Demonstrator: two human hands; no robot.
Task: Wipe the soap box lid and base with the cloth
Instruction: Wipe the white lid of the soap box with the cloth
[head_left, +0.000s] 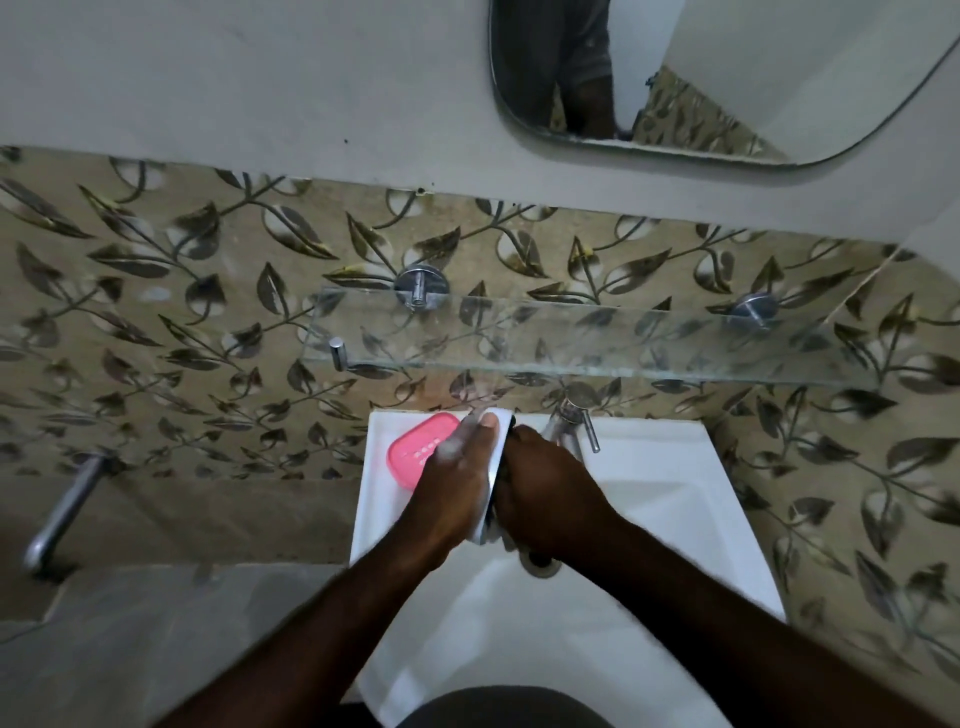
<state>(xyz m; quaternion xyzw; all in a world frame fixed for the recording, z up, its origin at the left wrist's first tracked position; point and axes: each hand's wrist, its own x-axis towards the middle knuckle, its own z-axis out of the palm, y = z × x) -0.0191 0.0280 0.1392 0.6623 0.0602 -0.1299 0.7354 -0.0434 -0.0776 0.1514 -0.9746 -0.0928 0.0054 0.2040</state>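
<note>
Head view, looking down on a white sink (675, 467). The pink part (415, 449) of the soap box lies flat on the sink's rim at 10 o'clock, slotted face up, its near right corner hidden under the left hand (457, 483). I cannot tell whether it is the lid or the base. The left hand grips a white part (500, 418) held on edge over the basin, with the thumb laid along its upper end and the fingers wrapped round the far side. The right hand (550, 493) sits just at 3 o'clock of the white part and touches it, knuckles up and fingers curled under. What they clasp is hidden. A dark strip (511, 422) shows between the right hand and the white part, possibly the cloth; too little is visible to say. The tap (569, 421) stands at 12 o'clock of the basin, just beyond the right hand. The drain (543, 564) shows partly below the right wrist. A glass shelf (571, 338) runs along the leaf-patterned wall above the tap. A mirror (753, 78) hangs at 1 o'clock.
</note>
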